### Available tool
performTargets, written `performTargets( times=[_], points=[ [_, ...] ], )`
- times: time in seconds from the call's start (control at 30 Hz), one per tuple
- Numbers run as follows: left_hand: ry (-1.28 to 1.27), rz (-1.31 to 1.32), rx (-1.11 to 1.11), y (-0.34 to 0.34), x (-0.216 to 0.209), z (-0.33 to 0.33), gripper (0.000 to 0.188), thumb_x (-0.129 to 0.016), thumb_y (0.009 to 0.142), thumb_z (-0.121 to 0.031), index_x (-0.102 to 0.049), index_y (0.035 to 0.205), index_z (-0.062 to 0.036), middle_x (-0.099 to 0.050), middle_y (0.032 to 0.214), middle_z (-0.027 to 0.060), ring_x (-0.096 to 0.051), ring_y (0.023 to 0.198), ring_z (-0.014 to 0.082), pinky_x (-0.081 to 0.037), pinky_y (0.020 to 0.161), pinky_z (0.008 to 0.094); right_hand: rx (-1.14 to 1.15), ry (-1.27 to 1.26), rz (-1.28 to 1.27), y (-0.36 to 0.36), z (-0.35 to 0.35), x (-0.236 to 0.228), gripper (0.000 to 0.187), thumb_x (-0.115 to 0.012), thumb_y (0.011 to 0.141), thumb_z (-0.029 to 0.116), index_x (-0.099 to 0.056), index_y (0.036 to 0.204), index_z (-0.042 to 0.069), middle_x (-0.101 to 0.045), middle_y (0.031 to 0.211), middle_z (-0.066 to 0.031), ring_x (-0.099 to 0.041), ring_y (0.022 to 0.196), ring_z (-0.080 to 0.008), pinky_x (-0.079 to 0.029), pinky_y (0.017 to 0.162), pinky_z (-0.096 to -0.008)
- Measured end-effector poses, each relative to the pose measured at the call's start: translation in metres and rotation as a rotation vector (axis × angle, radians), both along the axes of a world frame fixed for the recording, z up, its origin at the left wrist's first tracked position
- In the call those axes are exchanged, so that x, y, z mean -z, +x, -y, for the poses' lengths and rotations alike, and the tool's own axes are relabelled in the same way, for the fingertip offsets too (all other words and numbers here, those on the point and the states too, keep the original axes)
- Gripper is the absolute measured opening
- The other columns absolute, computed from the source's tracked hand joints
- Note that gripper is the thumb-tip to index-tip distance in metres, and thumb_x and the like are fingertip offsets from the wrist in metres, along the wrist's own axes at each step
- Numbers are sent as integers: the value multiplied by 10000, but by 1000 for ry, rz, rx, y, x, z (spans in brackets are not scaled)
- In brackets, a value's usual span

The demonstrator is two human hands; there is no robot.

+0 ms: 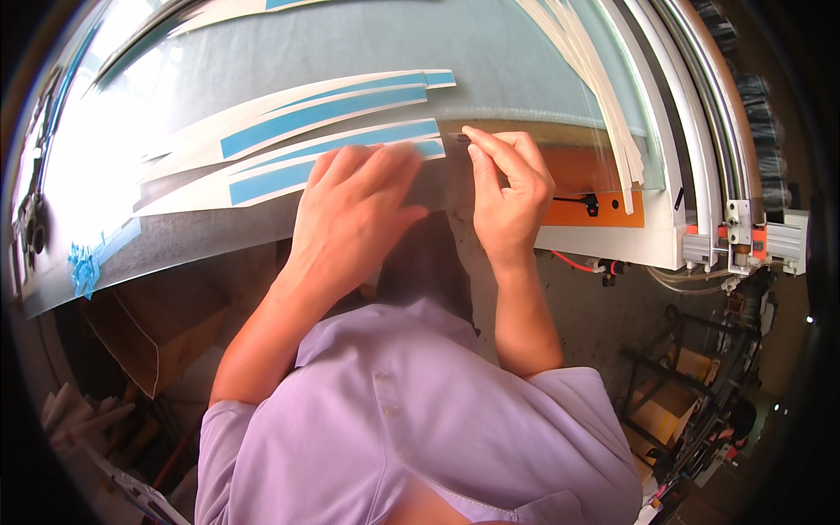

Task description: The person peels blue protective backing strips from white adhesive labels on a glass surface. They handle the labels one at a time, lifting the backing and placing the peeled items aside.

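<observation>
Long white strips with blue bands lie across the glass tabletop in two groups, a nearer pair (258, 185) and a farther pair (306, 118). My left hand (346, 201) lies over the nearer pair, fingers bent down on it and thumb held apart; motion blurs the fingertips. Just beyond the right ends of these strips is my right hand (512, 188), raised with thumb and forefinger in a pinch. Whatever sits between those fingertips, if anything, is too small to make out.
Narrow cream strips (604, 114) hang over the table's right side. Beyond them runs a white metal frame with rails (691, 131). An orange panel (573, 210) with a black fitting shows beneath the glass. Crumpled blue film (85, 267) clings to the left edge, above a cardboard box (153, 337).
</observation>
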State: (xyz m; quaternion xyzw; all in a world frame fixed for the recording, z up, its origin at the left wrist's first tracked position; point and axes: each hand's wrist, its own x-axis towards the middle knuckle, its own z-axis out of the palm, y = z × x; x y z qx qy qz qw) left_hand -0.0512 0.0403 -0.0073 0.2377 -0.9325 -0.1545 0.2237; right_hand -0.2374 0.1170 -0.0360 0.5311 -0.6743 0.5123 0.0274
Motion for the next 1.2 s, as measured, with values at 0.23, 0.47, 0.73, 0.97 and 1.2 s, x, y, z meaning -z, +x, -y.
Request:
performTargets(
  times=[0.23, 0.47, 0.73, 0.97, 1.2],
  points=[
    [16, -92, -33, -31, 5, 29, 198, -775, 856, -41, -762, 1053, -38, -711, 994, 79, -658, 947, 316, -554, 809, 422, -55, 34, -9, -3, -1, 2, 200, -741, 866, -79, -799, 1025, 27, -636, 836, -89, -621, 792, -277, -497, 700, -383],
    [-23, -19, 35, -50, 3, 40, 92, -747, 870, -12, -716, 956, -20, -677, 959, 94, -656, 976, 330, -548, 803, 430, -35, 20, -28, -1, 2, 5, 196, -743, 857, -82, -800, 1008, 29, -644, 836, -89, -621, 800, -283, -495, 700, -390],
    [8, -254, -559, 182, -2, 114, 68, -678, 1007, 4, -706, 1068, 10, -714, 1011, 60, -675, 950, 147, -546, 912, 299, 4, 91, -16, -3, -5, 1, 138, -728, 890, -55, -785, 996, 11, -685, 879, -94, -653, 824, -269, -518, 738, -365],
    [-230, 103, -1464, 675, 29, 143, 304, -721, 1009, -321, -808, 1168, -77, -817, 1036, 87, -770, 960, 203, -566, 863, 353, -43, 135, 81, -2, 0, -1, 109, -703, 935, -61, -754, 1025, -24, -710, 915, -79, -668, 825, -176, -540, 766, -299],
    [-657, -226, -1524, 508, 33, 100, 312, -685, 990, -179, -788, 1272, -96, -757, 1157, 159, -725, 953, 240, -578, 857, 372, -19, -63, -155, 28, 13, -19, 165, -654, 945, -99, -737, 1040, 8, -700, 904, -86, -688, 806, -201, -547, 731, -327]
  ],
)
